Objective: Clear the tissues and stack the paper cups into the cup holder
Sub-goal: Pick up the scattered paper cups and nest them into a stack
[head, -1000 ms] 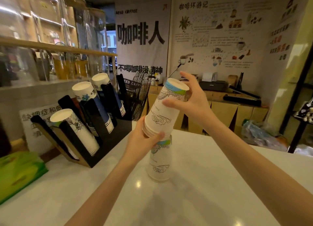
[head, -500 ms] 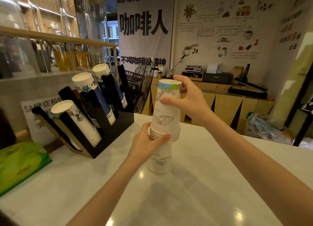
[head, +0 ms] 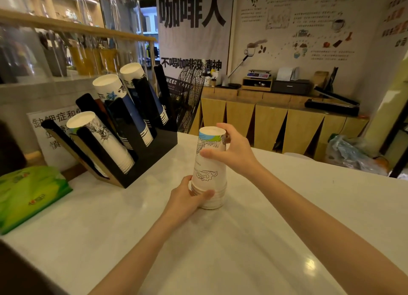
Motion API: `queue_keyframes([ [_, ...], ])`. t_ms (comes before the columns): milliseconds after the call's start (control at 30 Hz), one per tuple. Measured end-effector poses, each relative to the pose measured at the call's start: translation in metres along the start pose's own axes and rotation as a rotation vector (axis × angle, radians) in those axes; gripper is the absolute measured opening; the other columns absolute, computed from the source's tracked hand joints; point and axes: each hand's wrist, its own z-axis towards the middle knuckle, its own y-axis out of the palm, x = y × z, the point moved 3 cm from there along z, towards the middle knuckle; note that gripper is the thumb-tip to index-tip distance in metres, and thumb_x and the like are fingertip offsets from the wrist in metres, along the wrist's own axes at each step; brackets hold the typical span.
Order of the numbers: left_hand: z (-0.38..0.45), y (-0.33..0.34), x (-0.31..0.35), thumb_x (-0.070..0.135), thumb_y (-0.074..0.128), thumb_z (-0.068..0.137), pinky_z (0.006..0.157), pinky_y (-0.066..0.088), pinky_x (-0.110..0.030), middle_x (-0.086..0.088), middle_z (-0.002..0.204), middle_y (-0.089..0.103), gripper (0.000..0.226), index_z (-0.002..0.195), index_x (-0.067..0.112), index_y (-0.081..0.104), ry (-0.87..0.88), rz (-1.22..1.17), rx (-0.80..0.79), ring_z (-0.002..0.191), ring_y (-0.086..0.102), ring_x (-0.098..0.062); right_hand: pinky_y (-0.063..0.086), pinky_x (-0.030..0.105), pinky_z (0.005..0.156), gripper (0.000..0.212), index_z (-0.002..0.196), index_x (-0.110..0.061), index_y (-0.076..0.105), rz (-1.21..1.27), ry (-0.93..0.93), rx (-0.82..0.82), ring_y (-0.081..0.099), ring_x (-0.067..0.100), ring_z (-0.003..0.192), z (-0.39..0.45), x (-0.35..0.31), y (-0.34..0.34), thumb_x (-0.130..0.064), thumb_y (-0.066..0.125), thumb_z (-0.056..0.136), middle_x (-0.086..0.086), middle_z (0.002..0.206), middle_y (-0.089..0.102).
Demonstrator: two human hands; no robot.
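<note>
Cup stack [head: 209,168]: inverted, nested, standing on counter [head: 242,239]. Right hand [head: 234,153] clamped round upper cup, seemingly to seat it; left hand [head: 187,197] wrapped round the rims, steadying. Holder [head: 141,149] near, left; tissue pack [head: 28,195] beyond.

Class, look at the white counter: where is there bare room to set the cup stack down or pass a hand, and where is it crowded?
Bare counter lies between the two forearms, toward the camera, and right of the right hand up to the far edge. The left side is crowded: the black cup holder, full of cups, and the green tissue pack. The left hand grips the cup stack at its base.
</note>
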Motion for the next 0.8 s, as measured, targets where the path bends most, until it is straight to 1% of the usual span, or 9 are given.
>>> queue_keyframes([
  [133, -0.002, -0.001, -0.004, 0.046, 0.070, 0.070, 0.054, 0.039, -0.012, 0.002, 0.089, 0.060, 0.066, 0.126, 0.024, 0.043, 0.023, 0.087, 0.007, 0.072, 0.056, -0.002, 0.054, 0.030, 0.079, 0.077, 0.129, -0.021, 0.040, -0.009, -0.001, 0.016, 0.051, 0.010, 0.099, -0.007, 0.011, 0.009, -0.034, 0.079, 0.064, 0.000, 0.122, 0.058],
  [300, -0.003, -0.002, -0.002, 0.049, 0.067, 0.071, 0.052, 0.036, -0.013, -0.004, 0.098, 0.061, 0.069, 0.129, 0.022, 0.041, 0.047, 0.221, 0.044, 0.066, 0.049, -0.002, 0.056, 0.038, 0.083, 0.077, 0.129, -0.025, 0.039, -0.005, -0.003, 0.043, 0.051, 0.009, 0.101, -0.010, 0.017, 0.012, -0.035, 0.079, 0.064, -0.001, 0.125, 0.057],
  [333, -0.003, -0.003, -0.002, 0.051, 0.067, 0.070, 0.055, 0.039, -0.015, -0.005, 0.102, 0.060, 0.071, 0.129, 0.022, 0.041, 0.059, 0.265, 0.069, 0.069, 0.050, -0.004, 0.056, 0.040, 0.083, 0.078, 0.129, -0.026, 0.039, -0.009, -0.004, 0.049, 0.051, 0.009, 0.102, -0.010, 0.018, 0.013, -0.037, 0.079, 0.063, -0.002, 0.124, 0.057],
  [400, -0.001, -0.005, -0.004, 0.058, 0.067, 0.065, 0.074, 0.050, -0.027, -0.004, 0.114, 0.054, 0.079, 0.130, 0.022, 0.040, 0.081, 0.349, 0.122, 0.089, 0.054, -0.012, 0.055, 0.040, 0.084, 0.079, 0.131, -0.029, 0.036, -0.020, -0.012, 0.022, 0.052, 0.010, 0.103, -0.010, 0.019, 0.012, -0.039, 0.077, 0.064, -0.004, 0.125, 0.057],
  [467, 0.002, -0.005, -0.008, 0.062, 0.067, 0.062, 0.094, 0.047, -0.038, -0.004, 0.129, 0.047, 0.091, 0.137, 0.024, 0.030, 0.089, 0.359, 0.128, 0.113, 0.049, -0.019, 0.052, 0.036, 0.087, 0.082, 0.136, -0.030, 0.030, 0.027, 0.015, -0.105, 0.052, 0.012, 0.107, -0.007, 0.022, 0.009, -0.036, 0.076, 0.068, -0.002, 0.130, 0.053],
  [500, 0.003, -0.005, -0.010, 0.063, 0.067, 0.061, 0.099, 0.044, -0.039, -0.003, 0.135, 0.045, 0.095, 0.139, 0.026, 0.025, 0.102, 0.336, 0.115, 0.120, 0.046, -0.019, 0.050, 0.035, 0.090, 0.085, 0.138, -0.030, 0.027, 0.084, 0.057, -0.177, 0.053, 0.015, 0.112, -0.006, 0.028, 0.007, -0.035, 0.075, 0.069, 0.000, 0.133, 0.051],
  [600, 0.000, -0.002, -0.008, 0.053, 0.069, 0.066, 0.096, 0.042, -0.028, -0.001, 0.140, 0.048, 0.090, 0.139, 0.031, 0.022, 0.136, 0.187, 0.035, 0.123, 0.048, -0.016, 0.045, 0.040, 0.098, 0.096, 0.143, -0.032, 0.018, 0.215, 0.268, -0.329, 0.051, 0.023, 0.120, -0.010, 0.056, 0.008, -0.035, 0.077, 0.067, 0.004, 0.138, 0.045],
  [667, -0.002, 0.000, -0.006, 0.048, 0.069, 0.069, 0.094, 0.043, -0.025, 0.001, 0.139, 0.050, 0.085, 0.139, 0.032, 0.022, 0.136, 0.102, -0.013, 0.121, 0.051, -0.016, 0.045, 0.040, 0.100, 0.099, 0.143, -0.030, 0.018, 0.117, 0.342, -0.424, 0.049, 0.022, 0.118, -0.022, 0.077, 0.018, -0.037, 0.078, 0.064, 0.005, 0.141, 0.042],
  [800, -0.001, 0.000, -0.006, 0.048, 0.070, 0.067, 0.100, 0.047, -0.034, 0.002, 0.139, 0.049, 0.084, 0.137, 0.033, 0.027, 0.125, 0.000, -0.040, 0.122, 0.050, -0.018, 0.046, 0.025, 0.084, 0.092, 0.140, -0.022, 0.024, 0.123, 0.403, -0.384, 0.052, 0.016, 0.104, -0.035, 0.088, 0.032, -0.034, 0.077, 0.067, 0.004, 0.135, 0.051],
])
